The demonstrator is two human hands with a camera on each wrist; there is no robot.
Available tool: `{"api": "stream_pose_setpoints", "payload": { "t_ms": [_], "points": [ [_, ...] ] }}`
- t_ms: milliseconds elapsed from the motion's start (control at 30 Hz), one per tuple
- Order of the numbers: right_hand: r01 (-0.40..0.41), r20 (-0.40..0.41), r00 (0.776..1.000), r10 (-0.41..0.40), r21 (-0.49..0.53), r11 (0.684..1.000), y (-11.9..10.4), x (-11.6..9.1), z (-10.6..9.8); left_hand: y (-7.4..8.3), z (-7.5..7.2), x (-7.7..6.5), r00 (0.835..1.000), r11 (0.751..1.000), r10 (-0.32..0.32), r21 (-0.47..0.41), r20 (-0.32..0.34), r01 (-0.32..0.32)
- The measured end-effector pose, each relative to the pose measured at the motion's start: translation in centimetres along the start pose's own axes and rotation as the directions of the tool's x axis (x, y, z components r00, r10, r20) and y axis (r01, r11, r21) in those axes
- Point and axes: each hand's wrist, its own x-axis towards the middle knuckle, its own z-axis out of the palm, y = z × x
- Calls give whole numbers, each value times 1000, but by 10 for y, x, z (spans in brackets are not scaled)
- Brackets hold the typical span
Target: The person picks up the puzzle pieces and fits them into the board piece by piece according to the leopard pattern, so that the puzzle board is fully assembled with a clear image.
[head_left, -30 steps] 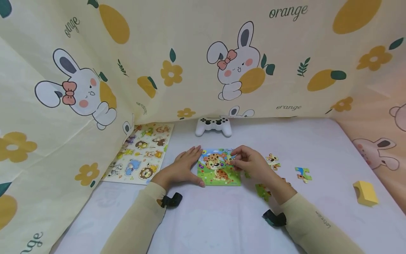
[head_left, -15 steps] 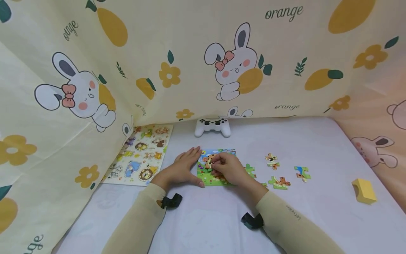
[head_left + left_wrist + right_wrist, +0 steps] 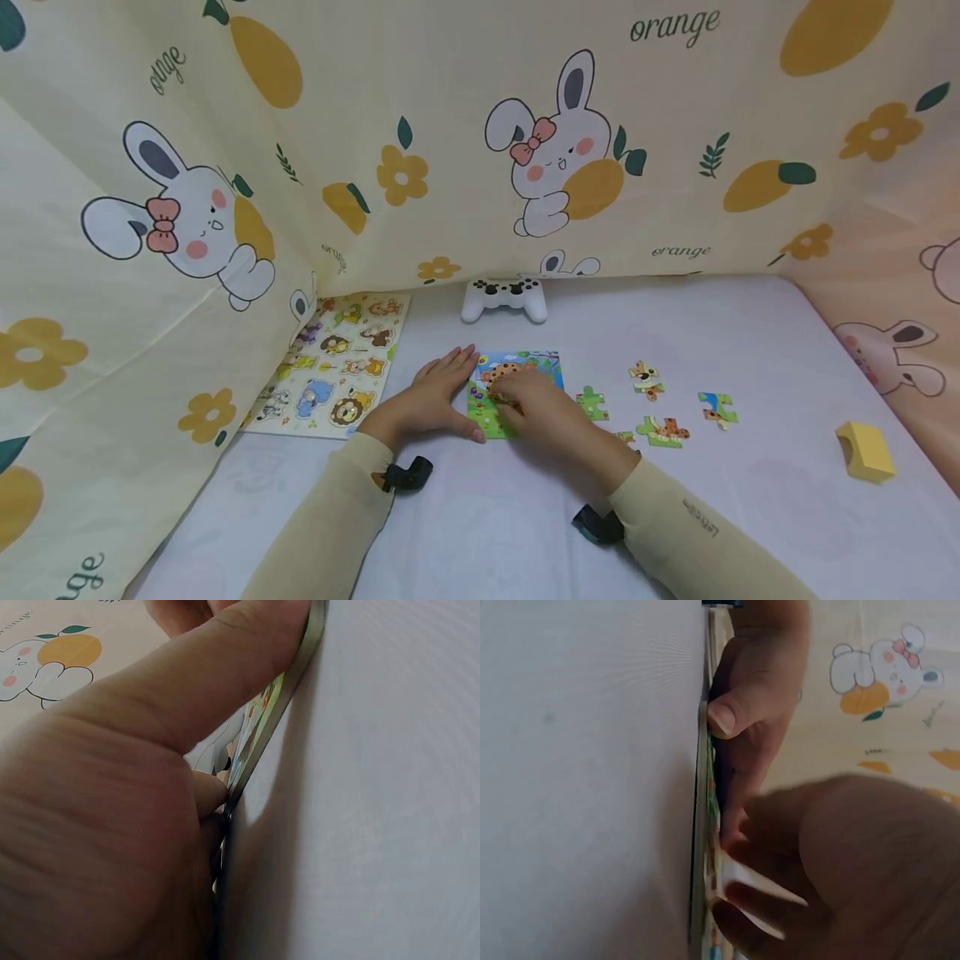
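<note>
A small leopard jigsaw puzzle (image 3: 551, 367) lies in its board on the white cloth. My left hand (image 3: 431, 396) rests along the board's left side, fingers straight, thumb (image 3: 247, 645) against its near edge. Above the puzzle's middle, my right hand (image 3: 536, 408) has curled fingers (image 3: 761, 904) down at its surface. They pinch a small puzzle piece that is mostly hidden under the hand. Loose puzzle pieces lie to the right: a green one (image 3: 592, 403), a spotted one (image 3: 663, 432), one with a face (image 3: 646, 381) and a blue-green one (image 3: 718, 410). Another is partly covered by the right wrist.
A white game controller (image 3: 505, 300) stands behind the puzzle by the printed curtain (image 3: 450, 100). To the left lies an animal picture board (image 3: 367, 342), partly under the curtain. A yellow arched block (image 3: 866, 452) sits at the far right.
My right hand has moved left from the puzzle's right side to its middle, carrying a piece, and now lies lower on it. Loose pieces at right came into view. The left hand stays put.
</note>
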Motion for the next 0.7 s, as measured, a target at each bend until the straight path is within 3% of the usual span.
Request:
{"api": "stream_pose_setpoints", "payload": {
  "t_ms": [133,300,433,533,700],
  "points": [
    [47,125,992,-34,-104,993,-6,-4,-1,2,-2,0,1000,1000,8,2,-9,-8],
    [47,158,987,-24,-141,989,-7,-5,-1,5,-4,0,1000,1000,11,2,-14,-11],
    [57,166,985,-43,-76,996,-3,-6,-3,4,-4,-1,1000,1000,3,-6,-12,-3],
    [47,163,985,-51,30,998,2,-8,-4,2,-3,-2,1000,1000,0,-20,-9,0],
    [-21,107,994,-1,210,977,13,-18,-11,2,0,-3,1000,999,0,-40,-3,0]
  ]
}}
